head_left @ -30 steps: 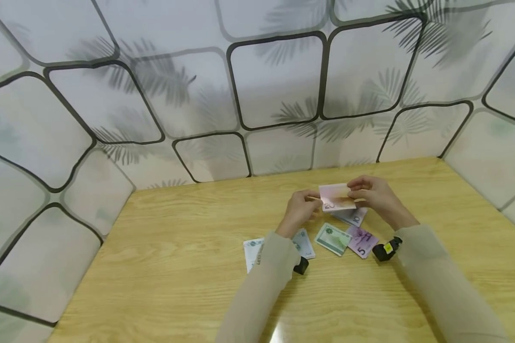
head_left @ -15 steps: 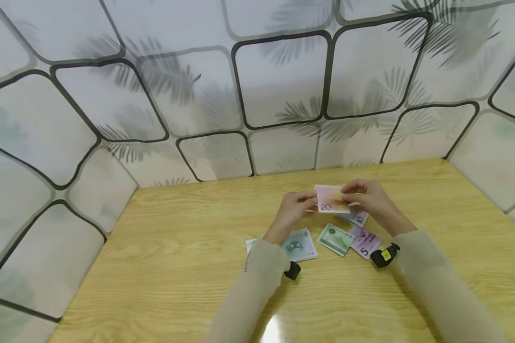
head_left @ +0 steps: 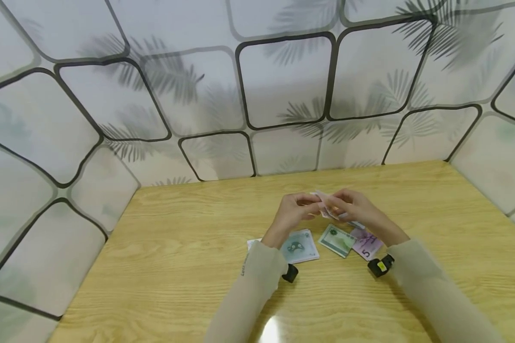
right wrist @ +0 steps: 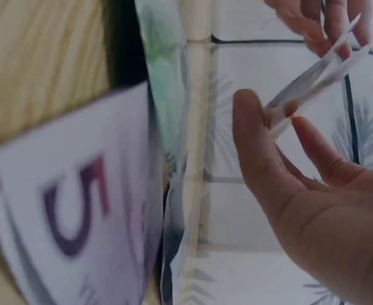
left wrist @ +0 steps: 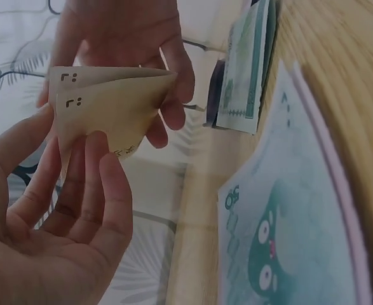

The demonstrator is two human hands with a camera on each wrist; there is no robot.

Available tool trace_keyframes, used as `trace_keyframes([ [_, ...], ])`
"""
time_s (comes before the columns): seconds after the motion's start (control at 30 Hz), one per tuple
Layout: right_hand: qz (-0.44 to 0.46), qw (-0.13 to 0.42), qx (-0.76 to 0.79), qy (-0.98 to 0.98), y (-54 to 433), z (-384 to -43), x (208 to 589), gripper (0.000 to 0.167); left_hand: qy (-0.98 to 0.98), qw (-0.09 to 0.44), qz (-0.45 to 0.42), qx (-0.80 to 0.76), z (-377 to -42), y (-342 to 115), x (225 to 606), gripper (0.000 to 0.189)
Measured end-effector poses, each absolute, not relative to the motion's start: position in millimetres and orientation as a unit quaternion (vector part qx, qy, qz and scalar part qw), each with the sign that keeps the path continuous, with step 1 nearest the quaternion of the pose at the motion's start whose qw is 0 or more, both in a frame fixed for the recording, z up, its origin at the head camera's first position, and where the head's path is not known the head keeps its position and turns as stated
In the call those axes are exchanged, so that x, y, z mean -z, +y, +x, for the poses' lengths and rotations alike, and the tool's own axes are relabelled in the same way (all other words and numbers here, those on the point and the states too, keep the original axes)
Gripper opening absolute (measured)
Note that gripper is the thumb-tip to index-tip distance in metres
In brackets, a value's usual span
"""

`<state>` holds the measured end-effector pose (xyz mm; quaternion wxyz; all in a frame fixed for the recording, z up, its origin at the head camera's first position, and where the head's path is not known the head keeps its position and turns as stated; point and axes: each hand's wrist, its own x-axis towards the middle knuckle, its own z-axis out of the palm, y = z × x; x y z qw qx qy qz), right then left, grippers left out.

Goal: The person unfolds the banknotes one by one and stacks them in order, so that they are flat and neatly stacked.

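Note:
Above the table both hands hold a pinkish-orange banknote (head_left: pixel 325 212), doubled over so that two layers meet at the right hand's end. Those layers stand slightly apart in the left wrist view, where the paper (left wrist: pixel 110 108) looks yellowish. My left hand (head_left: pixel 293 213) pinches its left end between thumb and fingers. The other end is pinched by my right hand (head_left: pixel 355 210), whose thumb and fingers close on the paper (right wrist: pixel 307 79) in the right wrist view. Just below the hands lie a green banknote (head_left: pixel 337 240) and a purple banknote marked 5 (head_left: pixel 367 244).
A pile of teal banknotes (head_left: pixel 299 247) lies by the left wrist, with another pale note (head_left: pixel 252 242) partly under the sleeve. A bluish-grey note (head_left: pixel 357 224) shows beneath the right hand. Behind the wooden table (head_left: pixel 189 247) rises a patterned curtain-like wall (head_left: pixel 283 81).
The banknote, earlier held with its face marked 20 toward the head camera, is now turned nearly edge-on. My right hand has moved left and slightly down, closer to the left hand.

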<state>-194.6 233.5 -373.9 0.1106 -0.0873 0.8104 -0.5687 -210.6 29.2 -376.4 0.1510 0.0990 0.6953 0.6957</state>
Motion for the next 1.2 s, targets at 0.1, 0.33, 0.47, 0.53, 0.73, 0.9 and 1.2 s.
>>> trace_keyframes([
  [0.1, -0.101, 0.118, 0.556, 0.816, 228, -191, 373, 0.054, 0.705, 0.145, 0.105, -0.686, -210, 29, 378, 0.015],
  [0.33, -0.108, 0.137, 0.541, 0.823, 215, -183, 370, 0.064, 0.717, 0.128, 0.12, -0.674, -209, 29, 378, 0.015],
  [0.47, -0.105, 0.149, 0.555, 0.812, 214, -182, 370, 0.065, 0.713, 0.126, 0.133, -0.677, -207, 28, 378, 0.015],
  [0.53, -0.1, 0.153, 0.563, 0.806, 215, -182, 369, 0.063, 0.712, 0.126, 0.133, -0.678, -207, 27, 379, 0.015],
  [0.73, -0.094, 0.151, 0.591, 0.787, 218, -183, 366, 0.049, 0.721, 0.11, 0.111, -0.675, -206, 21, 380, 0.011],
  [0.9, -0.08, 0.148, 0.6, 0.782, 220, -184, 365, 0.047, 0.726, 0.101, 0.099, -0.672, -206, 14, 379, 0.014],
  [1.2, -0.051, 0.123, 0.612, 0.78, 229, -183, 363, 0.044, 0.73, 0.091, 0.1, -0.67, -208, -1, 370, 0.028],
])
